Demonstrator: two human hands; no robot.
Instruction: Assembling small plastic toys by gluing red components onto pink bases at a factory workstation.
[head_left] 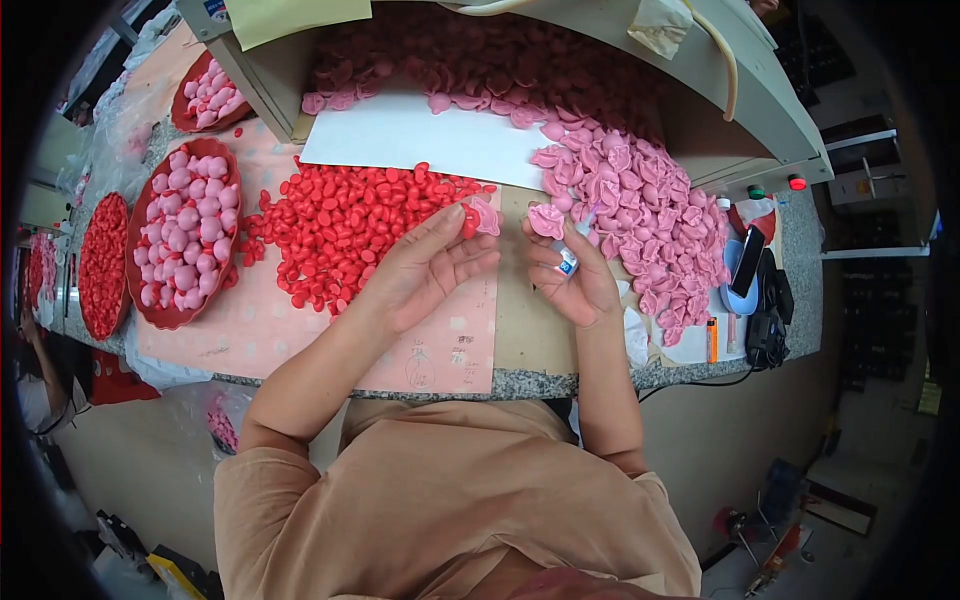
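My left hand [420, 270] is raised over the table with thumb and forefinger pinched on a small red bead-like piece [469, 222] and a pink frilled plastic piece [487, 215] right against it. Its other fingers are loosely spread. Facing it, my right hand [585, 285] is closed round a small white glue bottle [567, 262] with a thin pale nozzle pointing up. Another pink frilled piece [546, 221] sits at the fingertips of that same hand. Beneath and left of my left hand spreads a heap of glossy red pieces [335, 230]. A pile of pink shell-like pieces [640, 215] lies beside my right hand.
On the left stand a red bowl [180, 318] of joined pink-and-red pieces and a tray of red pieces [103, 265]. A grey cabinet [740, 110] arches over more pink pieces at the back. A phone [747, 262], orange lighter [711, 340] and black cable lie right.
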